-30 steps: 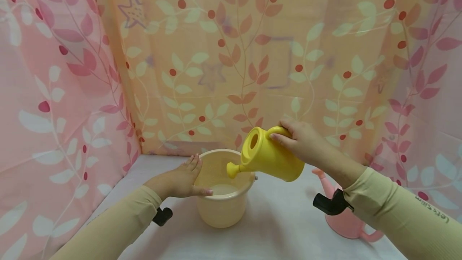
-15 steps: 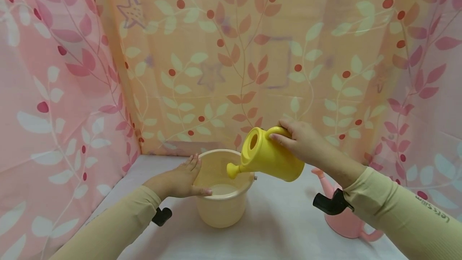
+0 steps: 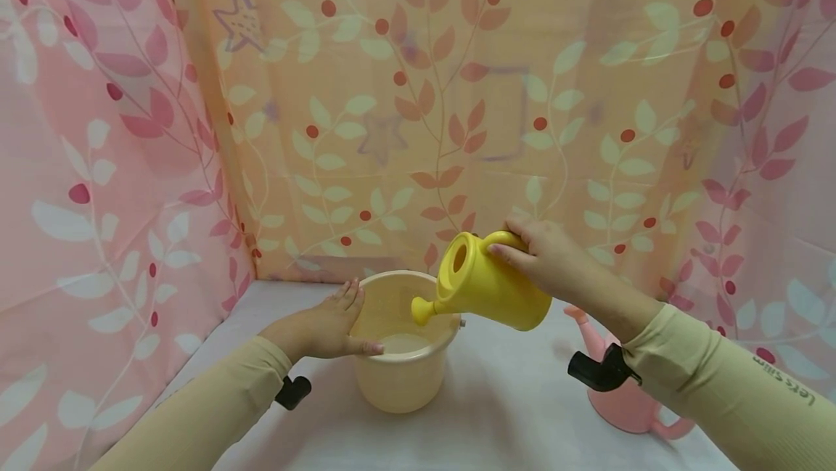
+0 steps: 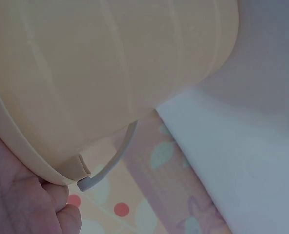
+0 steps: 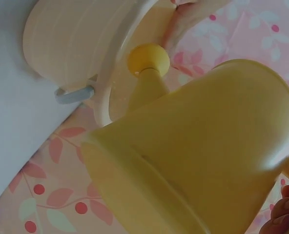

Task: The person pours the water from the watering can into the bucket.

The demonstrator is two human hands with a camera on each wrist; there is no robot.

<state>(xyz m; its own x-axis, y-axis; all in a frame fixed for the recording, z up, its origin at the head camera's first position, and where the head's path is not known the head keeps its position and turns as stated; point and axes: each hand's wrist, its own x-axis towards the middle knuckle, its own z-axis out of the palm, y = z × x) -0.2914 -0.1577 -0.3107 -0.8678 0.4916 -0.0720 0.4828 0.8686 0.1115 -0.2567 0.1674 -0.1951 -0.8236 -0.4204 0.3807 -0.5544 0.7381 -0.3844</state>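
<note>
A pale cream bucket [image 3: 400, 387] stands upright on the table. My left hand [image 3: 322, 327] rests on the left side of its rim, fingers extended and thumb along the front edge; in the left wrist view the palm lies against the rim. With my right hand [image 3: 548, 257] I grip the handle of a yellow watering can [image 3: 496, 289]. The can is tilted left, its spout's round sprinkler head [image 5: 148, 59] over the bucket's opening. No stream of water shows from it. Some fingers of the right hand [image 5: 283, 214] appear at the right wrist view's edge.
A pink watering can [image 3: 623, 409] stands at the right, partly behind my right forearm. The bucket's grey bail handle [image 4: 115, 161] hangs on its far side. Leaf-patterned curtains [image 3: 392, 108] enclose the white table [image 3: 516, 398] at the back and sides.
</note>
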